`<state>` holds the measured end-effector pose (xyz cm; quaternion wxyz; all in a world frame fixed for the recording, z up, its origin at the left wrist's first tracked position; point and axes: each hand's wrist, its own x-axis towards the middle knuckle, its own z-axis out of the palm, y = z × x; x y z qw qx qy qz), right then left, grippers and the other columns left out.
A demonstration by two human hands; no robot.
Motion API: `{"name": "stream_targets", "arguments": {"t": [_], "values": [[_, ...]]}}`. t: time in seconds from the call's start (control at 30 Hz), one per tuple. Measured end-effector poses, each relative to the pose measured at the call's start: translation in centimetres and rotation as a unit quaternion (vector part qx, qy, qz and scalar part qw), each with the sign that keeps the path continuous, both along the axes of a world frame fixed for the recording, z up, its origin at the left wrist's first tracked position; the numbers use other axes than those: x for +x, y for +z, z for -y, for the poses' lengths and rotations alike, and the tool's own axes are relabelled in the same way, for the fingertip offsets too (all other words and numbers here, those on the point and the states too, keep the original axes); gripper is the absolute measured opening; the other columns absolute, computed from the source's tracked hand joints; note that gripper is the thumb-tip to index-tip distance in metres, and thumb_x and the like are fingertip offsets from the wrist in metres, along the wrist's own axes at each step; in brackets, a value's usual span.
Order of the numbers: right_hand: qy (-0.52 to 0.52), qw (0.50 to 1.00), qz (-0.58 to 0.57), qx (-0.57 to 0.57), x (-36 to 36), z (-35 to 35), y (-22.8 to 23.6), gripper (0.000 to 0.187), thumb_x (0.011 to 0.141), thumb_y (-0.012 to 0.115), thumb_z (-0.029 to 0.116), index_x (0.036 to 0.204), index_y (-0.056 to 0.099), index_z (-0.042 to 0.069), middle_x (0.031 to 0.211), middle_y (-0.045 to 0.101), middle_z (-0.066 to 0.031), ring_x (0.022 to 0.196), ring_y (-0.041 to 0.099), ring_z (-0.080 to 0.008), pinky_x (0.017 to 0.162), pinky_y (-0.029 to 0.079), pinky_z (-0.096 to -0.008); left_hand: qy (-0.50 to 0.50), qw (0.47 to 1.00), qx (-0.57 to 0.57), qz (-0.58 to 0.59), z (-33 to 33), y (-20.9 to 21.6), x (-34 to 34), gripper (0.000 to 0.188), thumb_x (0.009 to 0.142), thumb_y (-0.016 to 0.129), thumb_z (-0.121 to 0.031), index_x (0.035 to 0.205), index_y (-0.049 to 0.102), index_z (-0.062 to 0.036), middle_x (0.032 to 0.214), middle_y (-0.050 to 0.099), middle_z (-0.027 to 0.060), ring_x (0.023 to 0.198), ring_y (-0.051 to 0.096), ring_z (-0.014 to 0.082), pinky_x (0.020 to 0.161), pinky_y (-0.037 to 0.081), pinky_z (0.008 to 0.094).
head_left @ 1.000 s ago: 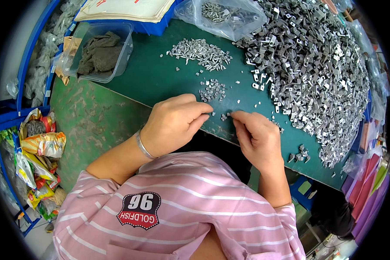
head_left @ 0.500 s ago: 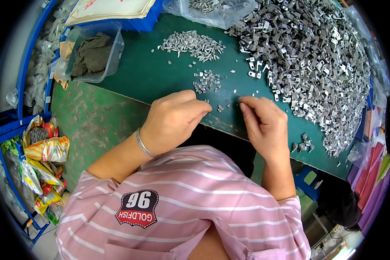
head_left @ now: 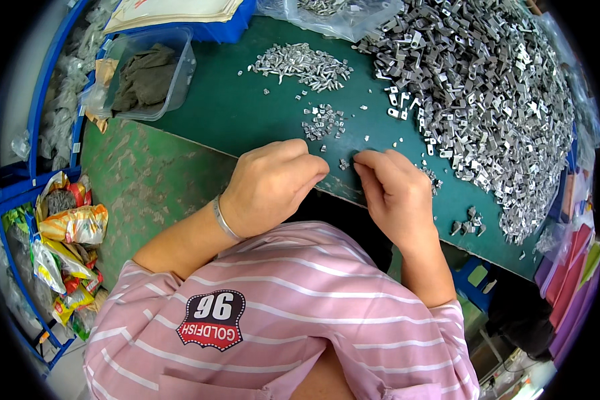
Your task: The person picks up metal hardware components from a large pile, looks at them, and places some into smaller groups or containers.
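My left hand [head_left: 271,185] is closed in a pinch at the table's near edge. Whatever its fingertips hold, if anything, is too small or hidden to name. Across a small gap, my right hand [head_left: 399,195] also pinches thumb against fingers, and what lies between them cannot be made out. A few tiny metal pieces [head_left: 343,164] lie on the green table [head_left: 240,110] between the two hands. Just beyond them is a loose cluster of small silver metal pieces [head_left: 323,122]. Farther back sits a pile of slender silver metal parts [head_left: 307,67].
A large heap of metal brackets [head_left: 480,100] covers the table's right side. Several dark pieces [head_left: 470,223] lie near its front. At the back left stand a clear plastic tub [head_left: 183,77] with a grey cloth and a blue bin [head_left: 230,32]. A blue rack [head_left: 13,207] holds bags.
My right hand has shifted left, closer to my left hand, uncovering a small group of metal pieces beside it. My left hand has barely moved. The whole view has shifted slightly.
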<state>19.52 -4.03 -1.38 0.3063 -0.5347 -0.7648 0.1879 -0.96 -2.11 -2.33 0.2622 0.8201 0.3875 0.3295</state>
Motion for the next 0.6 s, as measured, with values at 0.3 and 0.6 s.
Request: {"name": "stream_targets", "arguments": {"t": [0.3,0.6], "values": [[-0.027,0.842,-0.488,-0.227,2.4,1.5,0.0,0.009,0.085,0.065,-0.001,0.094,0.063,-0.002,0.068,0.052,0.0041,0.053,0.038,-0.0026,0.048,0.028,-0.0181,0.012,0.997,-0.077,-0.002,-0.2,1.1,-1.2,0.014,0.073,0.070,0.003,0.084,0.066,-0.0049,0.066,0.051,0.0077,0.058,0.053,0.0228,0.052,0.042,0.0334],[-0.010,0.899,-0.332,-0.285,1.3,0.4,0.9,0.007,0.084,0.061,0.002,0.090,0.062,-0.001,0.068,0.056,-0.0034,0.054,0.049,-0.0089,0.045,0.036,-0.0236,-0.005,0.999,-0.033,-0.013,-0.2,0.2,-0.6,0.011,0.079,0.068,-0.002,0.089,0.066,-0.0046,0.069,0.055,0.0057,0.060,0.054,0.0182,0.054,0.043,0.0304]]}}
